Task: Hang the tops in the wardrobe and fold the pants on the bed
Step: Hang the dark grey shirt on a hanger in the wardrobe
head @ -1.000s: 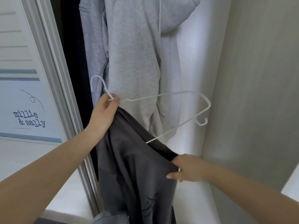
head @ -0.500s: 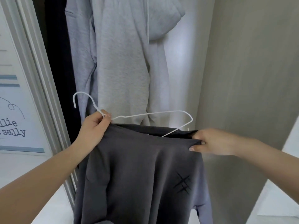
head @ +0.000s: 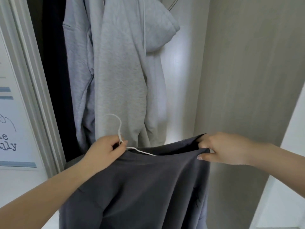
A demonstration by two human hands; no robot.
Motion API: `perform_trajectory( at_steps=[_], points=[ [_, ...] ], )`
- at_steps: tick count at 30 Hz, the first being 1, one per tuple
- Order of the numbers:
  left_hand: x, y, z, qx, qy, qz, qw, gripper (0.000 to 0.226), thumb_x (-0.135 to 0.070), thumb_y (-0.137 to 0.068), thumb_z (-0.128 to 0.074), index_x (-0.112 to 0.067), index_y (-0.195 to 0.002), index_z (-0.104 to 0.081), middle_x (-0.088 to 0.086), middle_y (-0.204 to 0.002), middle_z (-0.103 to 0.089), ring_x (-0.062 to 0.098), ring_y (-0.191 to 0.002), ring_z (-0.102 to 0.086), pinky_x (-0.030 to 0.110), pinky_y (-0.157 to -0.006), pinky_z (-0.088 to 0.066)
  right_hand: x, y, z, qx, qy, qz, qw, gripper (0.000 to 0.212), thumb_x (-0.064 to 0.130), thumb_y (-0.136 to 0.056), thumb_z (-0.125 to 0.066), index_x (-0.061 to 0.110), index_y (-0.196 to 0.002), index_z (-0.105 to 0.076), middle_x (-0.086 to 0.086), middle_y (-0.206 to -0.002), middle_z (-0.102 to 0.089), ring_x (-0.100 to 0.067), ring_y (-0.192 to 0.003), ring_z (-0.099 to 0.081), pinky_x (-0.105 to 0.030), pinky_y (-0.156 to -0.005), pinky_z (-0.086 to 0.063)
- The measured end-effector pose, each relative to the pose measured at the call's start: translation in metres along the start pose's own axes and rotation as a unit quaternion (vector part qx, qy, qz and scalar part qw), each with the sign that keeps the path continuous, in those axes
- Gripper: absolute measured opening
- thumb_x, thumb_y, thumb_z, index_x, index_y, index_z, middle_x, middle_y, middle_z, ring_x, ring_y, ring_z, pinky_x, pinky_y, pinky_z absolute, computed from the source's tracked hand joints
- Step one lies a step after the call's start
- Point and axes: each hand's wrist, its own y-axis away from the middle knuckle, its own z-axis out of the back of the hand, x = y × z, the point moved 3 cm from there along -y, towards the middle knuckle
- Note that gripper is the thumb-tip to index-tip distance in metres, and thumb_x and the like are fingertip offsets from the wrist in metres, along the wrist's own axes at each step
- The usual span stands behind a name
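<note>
I see a dark grey top (head: 145, 187) held up in front of the open wardrobe (head: 179, 80), spread between the two hands. Its cloth is plain and matte, with soft folds running down from the upper edge; the lower part drops out of view at the bottom. A white wire hanger (head: 119, 129) sits inside it: the hook stands up above the cloth, and one thin arm shows at the neck before it goes under the fabric. I cannot see the rest of the hanger.

My left hand (head: 105, 151) is closed on the hanger's neck, pinching it just below the hook, at the top's upper left edge. My right hand (head: 222, 148) is closed on the top's upper right corner, fingers curled over the bunched edge and thumb beneath.

In the wardrobe, a light grey hoodie (head: 122, 71) hangs just behind the top, hood drooping to the right. Left of it hangs a dark garment (head: 56, 71), beside the door frame (head: 31, 80). The back wall to the right is pale and bare.
</note>
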Motion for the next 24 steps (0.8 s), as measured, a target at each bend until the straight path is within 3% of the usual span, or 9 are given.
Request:
perform_trajectory(
  at_steps=[2, 7, 10, 12, 15, 17, 20, 24],
  points=[
    [-0.017, -0.007, -0.007, -0.011, 0.026, -0.002, 1.000, 0.037, -0.033, -0.092, -0.057, -0.011, -0.062, -0.052, -0.007, -0.053, -0.048, 0.004, -0.051, -0.042, 0.029, -0.056, -0.037, 0.015, -0.006, 0.011, -0.027, -0.002, 0.036, 0.999, 0.024, 0.039, -0.093, -0.050, 0.017, -0.091, -0.059, 0.001, -0.099, -0.059, -0.021, -0.089, -0.057, -0.032, -0.067, -0.039],
    [-0.043, -0.022, -0.006, -0.018, 0.095, -0.004, 0.995, 0.036, -0.030, -0.090, -0.060, -0.001, -0.069, -0.055, 0.013, -0.062, -0.054, 0.007, -0.057, -0.045, 0.024, -0.060, -0.037, 0.033, -0.020, 0.019, -0.030, 0.006, 0.077, 0.997, 0.019, 0.027, -0.088, -0.049, 0.013, -0.081, -0.058, -0.003, -0.085, -0.059, -0.022, -0.075, -0.053, -0.039, -0.067, -0.048],
    [-0.036, -0.019, 0.008, -0.032, 0.084, -0.006, 0.996, 0.033, -0.030, -0.089, -0.061, -0.005, -0.067, -0.057, 0.004, -0.056, -0.052, 0.002, -0.053, -0.044, 0.015, -0.053, -0.033, 0.010, -0.013, 0.015, -0.023, -0.009, 0.057, 0.998, 0.019, 0.033, -0.091, -0.053, 0.017, -0.089, -0.064, 0.000, -0.090, -0.062, -0.017, -0.076, -0.054, -0.031, -0.069, -0.044],
    [-0.028, -0.017, 0.017, -0.045, 0.075, -0.002, 0.996, 0.031, -0.027, -0.090, -0.061, -0.009, -0.065, -0.057, 0.001, -0.054, -0.050, 0.003, -0.052, -0.043, 0.016, -0.053, -0.033, -0.003, -0.008, 0.011, -0.028, -0.056, 0.042, 0.997, 0.020, 0.036, -0.093, -0.054, 0.018, -0.092, -0.064, 0.004, -0.085, -0.061, -0.010, -0.070, -0.049, -0.018, -0.060, -0.036],
    [-0.028, -0.018, 0.017, -0.058, 0.100, -0.002, 0.993, 0.032, -0.023, -0.091, -0.060, -0.012, -0.062, -0.054, -0.003, -0.054, -0.049, 0.001, -0.054, -0.043, 0.016, -0.056, -0.034, -0.002, -0.007, 0.008, -0.047, -0.090, 0.053, 0.993, 0.019, 0.032, -0.093, -0.054, 0.016, -0.093, -0.065, 0.004, -0.084, -0.059, -0.006, -0.068, -0.048, -0.013, -0.060, -0.034],
    [-0.038, -0.020, 0.009, -0.053, 0.104, -0.019, 0.993, 0.032, -0.023, -0.091, -0.060, -0.015, -0.060, -0.054, -0.009, -0.053, -0.051, 0.000, -0.054, -0.046, 0.012, -0.055, -0.034, 0.011, -0.013, 0.009, -0.056, -0.098, 0.083, 0.990, 0.016, 0.024, -0.093, -0.054, 0.014, -0.096, -0.067, 0.001, -0.092, -0.063, -0.009, -0.076, -0.054, -0.017, -0.068, -0.041],
    [-0.054, -0.026, -0.002, -0.050, 0.091, -0.048, 0.993, 0.033, -0.026, -0.090, -0.061, -0.013, -0.061, -0.054, -0.009, -0.054, -0.050, 0.003, -0.055, -0.048, 0.014, -0.055, -0.035, 0.030, -0.022, 0.009, -0.032, -0.108, 0.108, 0.988, 0.021, 0.020, -0.092, -0.051, 0.023, -0.103, -0.069, 0.006, -0.099, -0.068, -0.012, -0.088, -0.059, -0.034, -0.081, -0.047],
    [-0.057, -0.027, 0.001, -0.032, 0.079, -0.076, 0.993, 0.020, -0.029, -0.090, -0.061, -0.022, -0.071, -0.064, -0.018, -0.065, -0.061, -0.001, -0.066, -0.056, 0.010, -0.064, -0.039, 0.029, -0.020, 0.009, -0.034, -0.081, 0.109, 0.990, 0.024, 0.021, -0.094, -0.049, 0.027, -0.108, -0.068, 0.010, -0.100, -0.067, -0.008, -0.086, -0.058, -0.031, -0.079, -0.048]
  ],
)
